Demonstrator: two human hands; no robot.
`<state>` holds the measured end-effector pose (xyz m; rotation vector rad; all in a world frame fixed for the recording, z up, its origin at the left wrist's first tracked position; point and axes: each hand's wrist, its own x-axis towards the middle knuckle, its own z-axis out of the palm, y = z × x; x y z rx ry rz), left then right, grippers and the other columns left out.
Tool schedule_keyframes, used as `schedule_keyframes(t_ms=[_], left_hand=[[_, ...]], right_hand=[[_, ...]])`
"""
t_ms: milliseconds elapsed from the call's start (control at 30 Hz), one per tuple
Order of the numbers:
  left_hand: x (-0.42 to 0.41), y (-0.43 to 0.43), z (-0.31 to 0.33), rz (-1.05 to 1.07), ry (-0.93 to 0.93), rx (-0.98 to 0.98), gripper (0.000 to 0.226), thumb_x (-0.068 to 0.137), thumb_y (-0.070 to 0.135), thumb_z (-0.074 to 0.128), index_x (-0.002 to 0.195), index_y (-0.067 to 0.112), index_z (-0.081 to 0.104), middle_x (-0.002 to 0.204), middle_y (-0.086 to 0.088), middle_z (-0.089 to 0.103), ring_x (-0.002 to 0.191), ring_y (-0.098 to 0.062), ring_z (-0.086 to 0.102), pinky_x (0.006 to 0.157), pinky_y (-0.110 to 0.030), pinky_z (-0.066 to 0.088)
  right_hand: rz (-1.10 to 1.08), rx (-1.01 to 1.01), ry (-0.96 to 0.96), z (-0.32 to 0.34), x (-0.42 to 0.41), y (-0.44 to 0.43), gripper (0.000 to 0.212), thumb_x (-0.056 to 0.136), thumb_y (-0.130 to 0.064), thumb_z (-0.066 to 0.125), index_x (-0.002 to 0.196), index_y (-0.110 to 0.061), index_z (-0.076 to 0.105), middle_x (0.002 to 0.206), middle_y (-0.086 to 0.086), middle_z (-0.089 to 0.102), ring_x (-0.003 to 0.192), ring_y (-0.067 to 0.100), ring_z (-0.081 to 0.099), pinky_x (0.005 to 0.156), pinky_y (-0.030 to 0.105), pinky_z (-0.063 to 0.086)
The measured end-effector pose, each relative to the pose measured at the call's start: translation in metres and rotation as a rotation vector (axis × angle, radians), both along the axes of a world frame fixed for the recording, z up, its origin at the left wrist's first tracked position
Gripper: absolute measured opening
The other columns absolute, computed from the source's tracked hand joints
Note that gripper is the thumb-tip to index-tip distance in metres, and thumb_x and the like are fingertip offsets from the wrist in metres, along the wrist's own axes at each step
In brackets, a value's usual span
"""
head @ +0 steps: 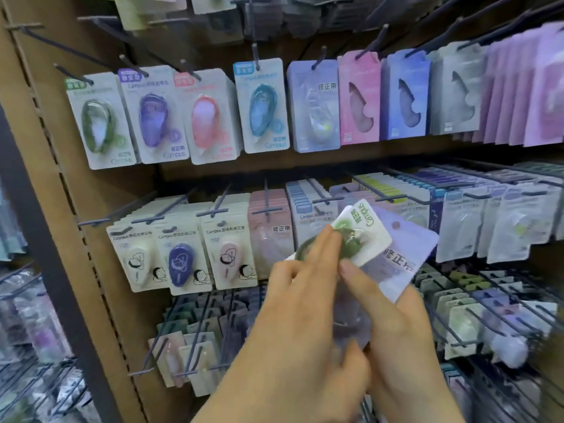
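Two carded correction-tape packs are held in front of a shop display. The green one [364, 232] lies upside down on top of a pale purple pack [406, 257]. My left hand [305, 306] pinches the green pack, index and middle fingers on its front and thumb below. My right hand [399, 328] holds the purple pack from underneath, its thumb pressing on the pack's front near the green card's edge.
A brown pegboard stand [100, 190] carries rows of hanging correction-tape packs on dark metal hooks [213, 206]. The top row shows green [100, 123], purple, pink and blue packs. Wire racks with more stock stand at the lower right [488, 315] and far left.
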<state>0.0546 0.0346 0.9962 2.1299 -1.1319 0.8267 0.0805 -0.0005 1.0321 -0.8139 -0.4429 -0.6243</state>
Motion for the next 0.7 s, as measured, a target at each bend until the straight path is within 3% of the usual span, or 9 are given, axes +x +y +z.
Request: schedule_keyframes(t_ms=[33,67,133,200,300,400,533,633,700], left_hand=[[0.005,-0.003,0.001,-0.022,0.076,-0.008,0.079,0.077,0.018,0.056,0.151,0.029,0.031,0.12,0.027,0.043,0.105,0.001,0.045,0.091,-0.003,0.032],[0.007,-0.005,0.004,-0.037,0.054,-0.033,0.071,0.079,0.012,0.056,0.146,0.03,0.042,0.122,0.03,0.047,0.104,0.001,0.048,0.089,-0.003,0.033],[0.009,-0.01,0.012,0.04,-0.071,-0.088,0.055,0.081,0.008,0.06,0.13,0.032,0.061,0.13,0.024,0.056,0.103,-0.009,0.052,0.089,-0.008,0.036],[0.013,-0.021,0.012,0.091,-0.002,-0.18,0.049,0.079,0.022,0.067,0.12,0.047,0.061,0.128,0.024,0.054,0.112,-0.008,0.049,0.093,-0.008,0.032],[0.013,-0.035,0.009,-0.017,0.248,-0.334,0.05,0.068,0.037,0.076,0.113,0.049,0.056,0.115,0.023,0.062,0.11,-0.002,0.058,0.087,-0.015,0.046],[0.012,-0.049,0.006,0.045,0.258,-0.445,0.052,0.059,0.049,0.077,0.108,0.046,0.06,0.104,0.016,0.066,0.097,-0.007,0.065,0.079,-0.025,0.053],[0.011,-0.057,0.002,0.057,0.324,-0.515,0.055,0.06,0.036,0.084,0.111,0.048,0.064,0.109,0.011,0.067,0.103,-0.012,0.066,0.087,-0.038,0.054],[0.008,-0.043,0.012,0.037,0.354,-0.402,0.061,0.061,0.026,0.087,0.114,0.048,0.065,0.111,0.014,0.065,0.11,-0.004,0.061,0.09,-0.026,0.051],[0.005,-0.027,0.022,0.011,0.381,-0.292,0.065,0.065,0.012,0.089,0.116,0.045,0.068,0.112,0.016,0.063,0.107,0.002,0.061,0.085,-0.015,0.048]], right_hand=[[-0.04,-0.112,0.071,-0.034,-0.052,-0.067,0.042,0.06,-0.023,0.088,0.099,-0.029,0.076,0.102,0.008,0.076,0.092,0.023,0.073,0.064,0.027,0.058],[0.022,-0.068,0.088,-0.062,-0.055,-0.091,0.052,0.054,-0.029,0.092,0.103,-0.027,0.075,0.104,0.01,0.075,0.093,0.026,0.073,0.063,0.029,0.058],[0.086,-0.029,0.117,-0.056,-0.046,-0.109,0.06,0.052,-0.034,0.093,0.108,-0.024,0.074,0.106,0.011,0.074,0.095,0.03,0.072,0.065,0.033,0.058],[0.098,-0.122,0.154,-0.058,-0.035,-0.128,0.035,0.068,-0.016,0.082,0.1,-0.026,0.076,0.099,0.011,0.075,0.088,0.029,0.073,0.062,0.035,0.059],[0.086,-0.234,0.081,-0.054,-0.036,-0.156,0.039,0.073,-0.002,0.07,0.092,-0.036,0.077,0.097,0.003,0.076,0.088,0.023,0.074,0.067,0.033,0.061],[0.031,-0.29,0.089,-0.049,-0.032,-0.167,0.039,0.076,-0.015,0.081,0.107,-0.038,0.072,0.111,0.0,0.074,0.104,0.023,0.07,0.081,0.036,0.06],[-0.078,-0.308,0.172,-0.052,-0.026,-0.177,0.034,0.068,-0.026,0.083,0.099,-0.022,0.072,0.098,0.019,0.07,0.084,0.042,0.067,0.069,0.062,0.056],[-0.059,-0.284,0.153,-0.051,-0.02,-0.18,0.055,0.056,-0.047,0.09,0.106,-0.028,0.073,0.106,0.004,0.075,0.095,0.028,0.072,0.08,0.055,0.058],[0.031,-0.25,0.115,-0.05,-0.017,-0.179,0.058,0.057,-0.04,0.09,0.11,-0.026,0.072,0.114,0.007,0.073,0.103,0.033,0.07,0.088,0.062,0.052]])
